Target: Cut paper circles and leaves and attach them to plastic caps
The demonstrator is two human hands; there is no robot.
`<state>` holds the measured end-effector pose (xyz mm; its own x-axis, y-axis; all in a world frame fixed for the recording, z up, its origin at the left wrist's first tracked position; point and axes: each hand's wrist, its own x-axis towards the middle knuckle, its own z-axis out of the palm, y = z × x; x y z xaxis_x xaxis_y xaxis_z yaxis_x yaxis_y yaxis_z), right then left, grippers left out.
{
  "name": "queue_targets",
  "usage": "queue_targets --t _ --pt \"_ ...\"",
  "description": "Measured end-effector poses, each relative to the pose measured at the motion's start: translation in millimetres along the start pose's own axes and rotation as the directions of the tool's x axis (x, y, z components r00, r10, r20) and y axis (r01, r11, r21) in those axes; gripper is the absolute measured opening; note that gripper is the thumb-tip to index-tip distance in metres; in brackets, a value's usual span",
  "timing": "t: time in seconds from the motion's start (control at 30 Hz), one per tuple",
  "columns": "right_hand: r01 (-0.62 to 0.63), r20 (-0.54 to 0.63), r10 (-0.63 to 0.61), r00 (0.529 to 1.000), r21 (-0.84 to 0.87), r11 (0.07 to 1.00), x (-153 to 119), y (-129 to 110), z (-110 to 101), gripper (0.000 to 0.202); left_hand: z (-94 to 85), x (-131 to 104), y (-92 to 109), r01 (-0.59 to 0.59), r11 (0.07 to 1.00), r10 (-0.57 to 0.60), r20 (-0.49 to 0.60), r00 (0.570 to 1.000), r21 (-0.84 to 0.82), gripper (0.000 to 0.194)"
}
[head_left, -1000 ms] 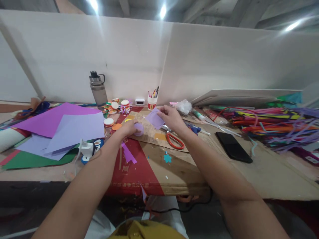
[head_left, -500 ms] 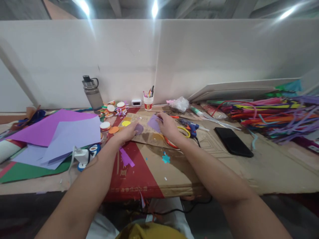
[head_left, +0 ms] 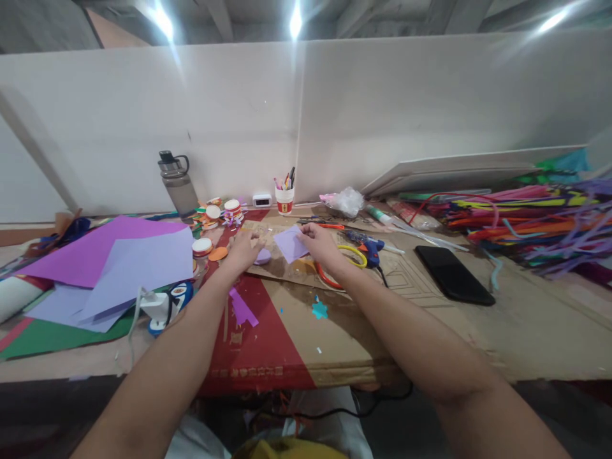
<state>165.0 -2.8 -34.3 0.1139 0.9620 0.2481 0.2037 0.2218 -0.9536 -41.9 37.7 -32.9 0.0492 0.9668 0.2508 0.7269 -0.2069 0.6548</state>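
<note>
My left hand (head_left: 243, 250) rests on the cardboard work surface (head_left: 335, 319), its fingers on a small round lilac paper piece (head_left: 262, 257). My right hand (head_left: 319, 245) pinches the right edge of a lilac paper square (head_left: 289, 243), which lies almost flat on the cardboard. Orange-handled scissors (head_left: 329, 278) lie just under my right wrist. A purple paper scrap (head_left: 241, 305) and a teal star cut-out (head_left: 319, 310) lie nearer to me.
Large purple and lilac sheets (head_left: 115, 258) lie at the left over green paper. A water bottle (head_left: 178, 183), tape rolls (head_left: 220, 210) and a pen cup (head_left: 284, 194) stand at the back. A blue glue gun (head_left: 370, 245), a black phone (head_left: 454, 275) and piled pipe cleaners (head_left: 530, 217) are on the right.
My right hand has lowered the lilac square from the air down onto the cardboard. My left hand has set the round piece down and stays on it.
</note>
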Motion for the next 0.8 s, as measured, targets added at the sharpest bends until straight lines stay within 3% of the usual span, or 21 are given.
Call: queue_targets --t 0.07,0.13,0.2,0.3,0.4,0.57,0.7,0.8 --pt "-0.031 -0.016 0.033 0.999 0.099 0.995 -2.5 -3.7 1.0 0.011 4.1 -4.7 10.5 -0.006 0.949 0.026 0.058 0.998 -0.316 0.020" --pt "-0.004 -0.029 0.009 1.000 0.175 0.985 -4.9 -7.2 2.7 0.015 10.5 -13.0 22.7 0.165 0.726 0.005 0.245 0.970 -0.667 0.038" --pt "0.024 -0.027 -0.019 0.999 0.218 0.976 -6.6 -9.4 4.9 0.019 17.2 -22.5 34.2 0.311 0.481 0.045 0.377 0.925 -0.820 0.044" --pt "0.032 0.030 -0.040 0.999 0.229 0.973 -7.0 -10.7 6.4 0.022 22.0 -32.0 46.3 0.299 0.344 0.036 0.331 0.943 -0.890 0.041" --pt "0.045 0.097 -0.063 0.993 0.179 0.983 -5.8 -11.0 2.8 0.024 17.0 -31.4 51.8 0.293 0.279 -0.089 0.279 0.956 -0.915 0.031" --pt "0.139 0.091 -0.140 0.986 0.012 0.990 1.2 -9.2 -9.4 0.020 -0.1 -19.7 50.4 0.249 0.087 -0.245 0.222 0.944 -0.965 0.014" --pt "0.155 0.094 -0.142 0.985 -0.145 0.977 12.1 -5.8 -18.0 0.015 -7.3 -13.7 45.0 0.234 0.057 -0.330 0.203 0.922 -0.971 0.013" --pt "0.151 0.120 -0.115 0.986 -0.356 0.922 12.6 -10.2 -28.5 0.013 -9.4 -11.3 43.5 0.215 0.017 -0.376 0.193 0.906 -0.976 0.015"
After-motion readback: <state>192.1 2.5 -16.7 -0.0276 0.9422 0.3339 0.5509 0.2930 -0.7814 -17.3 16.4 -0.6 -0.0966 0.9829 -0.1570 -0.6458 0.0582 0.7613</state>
